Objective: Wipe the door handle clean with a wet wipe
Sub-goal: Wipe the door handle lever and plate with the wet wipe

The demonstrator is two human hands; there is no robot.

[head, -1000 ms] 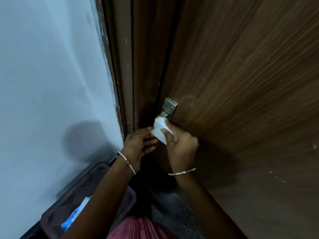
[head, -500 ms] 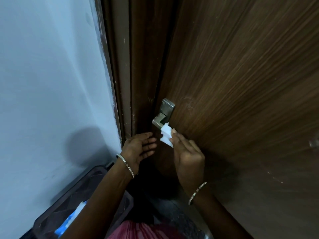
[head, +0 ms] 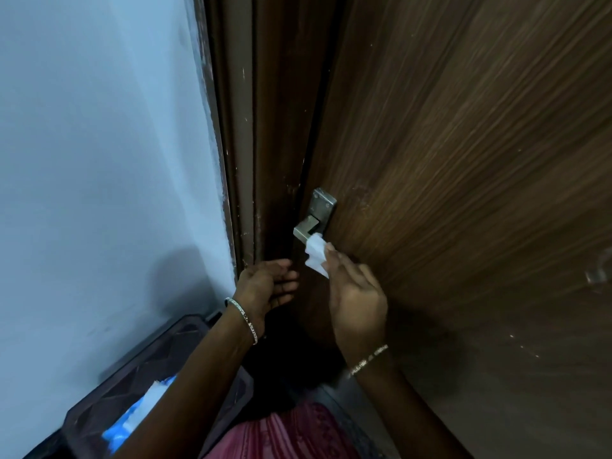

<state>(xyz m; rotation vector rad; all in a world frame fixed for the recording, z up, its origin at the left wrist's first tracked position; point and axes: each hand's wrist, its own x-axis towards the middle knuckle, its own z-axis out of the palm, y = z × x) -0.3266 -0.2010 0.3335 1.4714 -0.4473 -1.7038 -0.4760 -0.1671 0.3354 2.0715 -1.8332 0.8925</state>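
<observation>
A view from the person's head looks down along a dark brown wooden door (head: pixel 463 160) that fills the right side of the scene. To its left runs the brown door frame (head: pixel 238 127), and left of that a pale blue-white wall (head: pixel 99 127).

A square metal door handle (head: pixel 314 217) sits at the door's left edge, near the middle of the scene. Its plate lies flat against the wood and its lever juts out toward the frame.

The right hand (head: pixel 356 296) reaches up from below with its fingers pinched on a crumpled white wet wipe (head: pixel 316 255). The top of the wipe touches the underside of the handle's lever, and the rest hangs just below it. A thin bangle (head: pixel 367 361) circles the right wrist.

The left hand (head: pixel 268 286) hovers just left of the wipe, below the handle, palm turned toward the door edge, fingers loosely spread and holding nothing. It does not touch the wipe or the handle. A thin bracelet (head: pixel 243 318) circles the left wrist.

Near the lower left, against the wall, stands a dark plastic bin (head: pixel 159 356) with something blue and white inside, possibly a packet; the view is too blurred to tell. A strip of pink cloth (head: pixel 284 435) shows at the near bottom edge.
</observation>
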